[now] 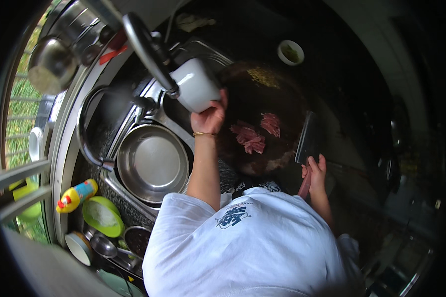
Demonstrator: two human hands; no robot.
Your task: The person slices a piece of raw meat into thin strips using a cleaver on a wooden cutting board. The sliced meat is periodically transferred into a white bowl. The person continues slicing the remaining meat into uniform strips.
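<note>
My left hand (209, 117) grips a white bowl (196, 86), tilted on its side near the chrome spout over the sink. To the right, my right hand (316, 172) holds a cleaver (305, 138) by its reddish handle, blade pointing away from me. Between the hands lies a round dark chopping board (241, 96). On it are two small piles of sliced raw meat, a larger one (248, 138) and a smaller one (270, 124). Finely chopped yellowish bits (264, 77) rest near the board's far edge. The bowl's inside is turned from view.
A steel basin (152, 161) sits in the sink under a curved faucet (82, 126). Beyond the board stands a small white bowl (290, 52) with green contents. At the left are a yellow bottle (77, 195), a green bowl (103, 216) and a ladle (103, 246).
</note>
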